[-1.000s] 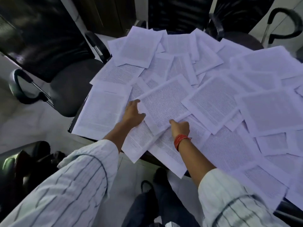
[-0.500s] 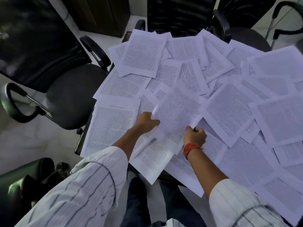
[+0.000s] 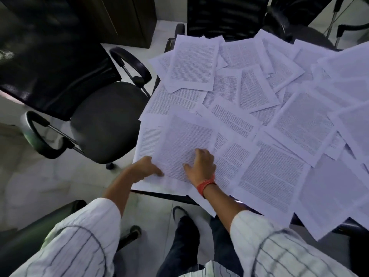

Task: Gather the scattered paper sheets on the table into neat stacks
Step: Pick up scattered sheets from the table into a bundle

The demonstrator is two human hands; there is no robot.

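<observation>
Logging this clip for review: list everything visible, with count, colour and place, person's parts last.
paper sheets: too many to count, white with printed text, overlapping across the table, some overhanging its near edge
top sheet: one, white, at the near left corner, under both hands
table: one, dark edge showing beneath the sheets
office chairs: at least three, black, left and far side of the table
dark seat: one, lower left
floor: pale tiles
shoe: one, dark, under the table edge
sleeves: two, white striped
wristband: one, red, right wrist
left hand: holds the sheet's left edge
right hand: spread flat on the sheet
</observation>
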